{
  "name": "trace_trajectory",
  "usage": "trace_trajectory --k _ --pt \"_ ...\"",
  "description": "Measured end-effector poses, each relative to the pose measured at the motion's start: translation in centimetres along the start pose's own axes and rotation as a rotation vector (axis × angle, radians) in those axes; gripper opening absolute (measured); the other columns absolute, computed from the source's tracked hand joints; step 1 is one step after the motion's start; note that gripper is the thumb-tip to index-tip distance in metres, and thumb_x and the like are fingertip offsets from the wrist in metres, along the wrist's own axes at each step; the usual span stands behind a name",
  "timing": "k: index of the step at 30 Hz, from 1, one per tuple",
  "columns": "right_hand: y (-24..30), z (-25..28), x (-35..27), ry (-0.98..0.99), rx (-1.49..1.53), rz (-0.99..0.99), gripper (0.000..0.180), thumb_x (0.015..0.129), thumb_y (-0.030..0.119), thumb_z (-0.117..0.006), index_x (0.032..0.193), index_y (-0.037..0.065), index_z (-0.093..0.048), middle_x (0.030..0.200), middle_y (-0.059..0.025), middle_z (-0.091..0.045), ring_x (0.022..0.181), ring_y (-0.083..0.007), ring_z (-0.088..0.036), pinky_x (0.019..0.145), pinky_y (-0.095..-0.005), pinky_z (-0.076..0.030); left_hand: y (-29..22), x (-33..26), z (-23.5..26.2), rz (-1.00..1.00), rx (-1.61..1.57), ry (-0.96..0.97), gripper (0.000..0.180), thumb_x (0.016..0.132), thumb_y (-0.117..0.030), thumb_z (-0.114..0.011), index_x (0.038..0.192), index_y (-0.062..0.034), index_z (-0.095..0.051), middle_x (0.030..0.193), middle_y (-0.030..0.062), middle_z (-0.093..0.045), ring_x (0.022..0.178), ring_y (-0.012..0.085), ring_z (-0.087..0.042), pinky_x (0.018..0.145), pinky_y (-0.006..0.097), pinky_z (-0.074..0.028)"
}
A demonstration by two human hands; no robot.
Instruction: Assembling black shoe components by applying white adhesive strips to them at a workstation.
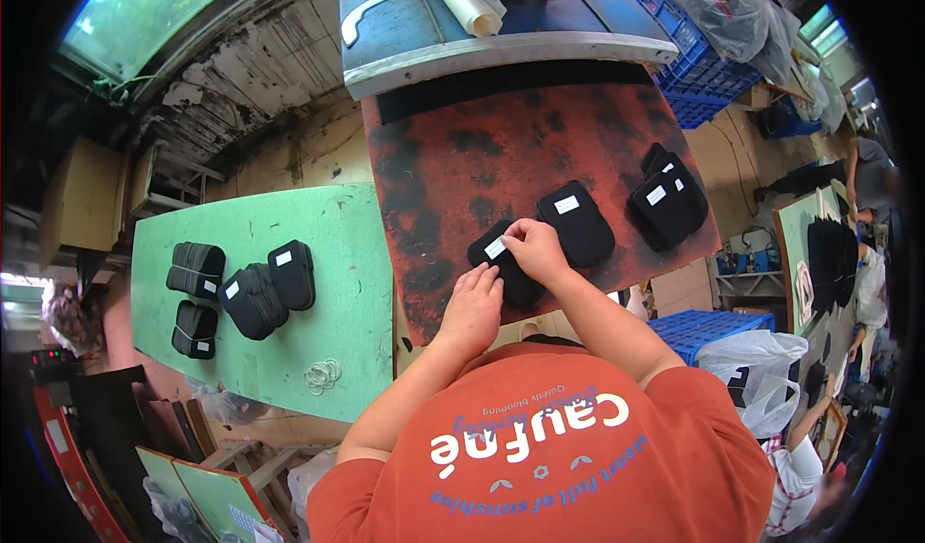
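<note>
our right grip (536, 251) pinches the white label (493, 248)
we bend it over a black pouch (518, 281), our left grip (470, 310) palm-down, unclenched, along its edge

The red-orange shirt (588, 514) has words that can be read, upside down in this view. There are big white letters (528, 429), a blue line of words (540, 497) that bends like a bow, more blue words laid over the white ones, and one small, thin, pale line.

Small white labels sit on the black stacks. One label (495, 248) is on the stack (516, 278) at the fingertips of the right hand (540, 254). The middle stack (581, 236) and the far-right stack (672, 211) have labels too. Their print is too tiny to read.
</note>
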State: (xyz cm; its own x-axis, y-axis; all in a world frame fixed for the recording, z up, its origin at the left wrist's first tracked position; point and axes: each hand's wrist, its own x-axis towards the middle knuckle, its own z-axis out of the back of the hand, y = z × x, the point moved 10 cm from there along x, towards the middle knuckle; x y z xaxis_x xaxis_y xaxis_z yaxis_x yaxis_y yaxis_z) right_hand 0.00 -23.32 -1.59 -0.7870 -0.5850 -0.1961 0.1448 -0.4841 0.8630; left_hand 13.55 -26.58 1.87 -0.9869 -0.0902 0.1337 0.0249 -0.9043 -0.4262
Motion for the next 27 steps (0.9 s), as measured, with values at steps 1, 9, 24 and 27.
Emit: trace_trajectory --k 1,9,24,27 --pt "0.0 0.0 0.0 -0.005 -0.005 -0.004 0.014 0.077 0.013 -0.068 0.078 0.0 -0.065 0.07 -0.0119 -0.064 0.064 -0.02 -0.061 0.062 -0.0317 -0.048 0.0 0.0 0.0 0.0 0.0 0.0 0.033 0.08 -0.009 -0.058 0.11 0.0044 -0.058 0.122 0.018 -0.055 0.12 0.033 -0.046 0.102 0.044 -0.035" --pt "0.3 0.1 0.0 -0.025 -0.066 0.003 0.014 0.076 0.014 -0.068 0.077 0.0 -0.065 0.07 -0.0126 -0.064 0.063 -0.0221 -0.062 0.062 -0.0326 -0.048 0.4 0.7 0.7 0.066 -0.116 0.001 0.042 0.078 -0.005 -0.056 0.119 0.0048 -0.051 0.129 0.0207 -0.048 0.114 0.0337 -0.048 0.1 0.044 -0.037" --pt "0.7 0.4 0.1 -0.082 -0.162 -0.035 0.029 0.072 0.006 -0.071 0.093 0.001 -0.053 0.074 -0.0142 -0.061 0.075 -0.031 -0.063 0.07 -0.0384 -0.05 0.3 1.3 -0.1 0.062 0.011 0.143 0.04 0.081 -0.005 -0.049 0.119 0.0055 -0.05 0.135 0.021 -0.043 0.111 0.0334 -0.047 0.098 0.043 -0.037" --pt "1.5 0.6 -0.2 -0.149 -0.274 0.066 0.025 0.073 0.005 -0.07 0.09 0.001 -0.053 0.081 -0.015 -0.06 0.084 -0.0345 -0.061 0.075 -0.0411 -0.048 0.5 1.3 0.1 0.073 -0.047 0.132 0.039 0.08 -0.005 -0.053 0.118 0.0044 -0.051 0.134 0.0199 -0.044 0.113 0.0337 -0.046 0.099 0.043 -0.037"
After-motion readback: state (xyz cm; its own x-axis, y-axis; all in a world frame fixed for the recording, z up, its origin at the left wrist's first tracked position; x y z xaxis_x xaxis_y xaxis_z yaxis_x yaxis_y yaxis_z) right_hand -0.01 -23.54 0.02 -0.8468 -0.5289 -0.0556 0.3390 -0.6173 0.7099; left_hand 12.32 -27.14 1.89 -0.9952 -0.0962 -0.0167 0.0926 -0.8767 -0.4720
